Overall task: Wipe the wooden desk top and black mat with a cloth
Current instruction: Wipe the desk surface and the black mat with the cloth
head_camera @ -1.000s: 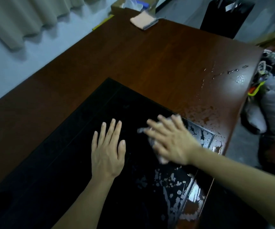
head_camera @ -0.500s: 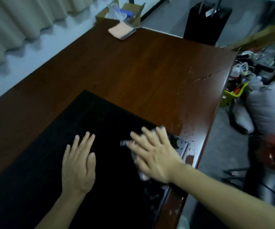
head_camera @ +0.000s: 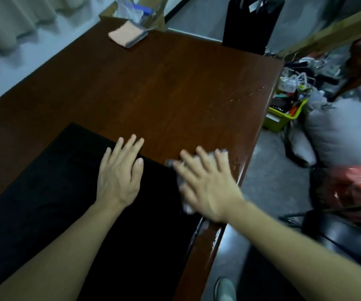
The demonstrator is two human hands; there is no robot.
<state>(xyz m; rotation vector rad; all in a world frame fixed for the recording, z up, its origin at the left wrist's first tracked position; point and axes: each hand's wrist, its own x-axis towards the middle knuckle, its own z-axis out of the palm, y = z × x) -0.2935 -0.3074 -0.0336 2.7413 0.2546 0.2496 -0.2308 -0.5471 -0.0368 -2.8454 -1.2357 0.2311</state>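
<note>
Mid-wipe: right hand (head_camera: 207, 185) flat on a pale crumpled cloth (head_camera: 213, 156) at the right end of the black rectangular mat (head_camera: 51, 187).

Fingers spread and straight, pressing the cloth down, not curled round it; cloth shows beyond the fingertips and under the palm edge, straddling the mat's right border and the dark reddish wooden desk top (head_camera: 153, 90). Hand blurred, so likely in stroke. Left hand (head_camera: 118, 172) lies flat, fingers straight, on the mat's far edge, probably bracing the mat. Beyond the mat, toward the desk's right edge, water droplets (head_camera: 247, 95) remain; a wet sheen lies just right of the cloth. Next move, as I judge it: carry the cloth off the mat toward those drops, keeping pressure even.
</note>
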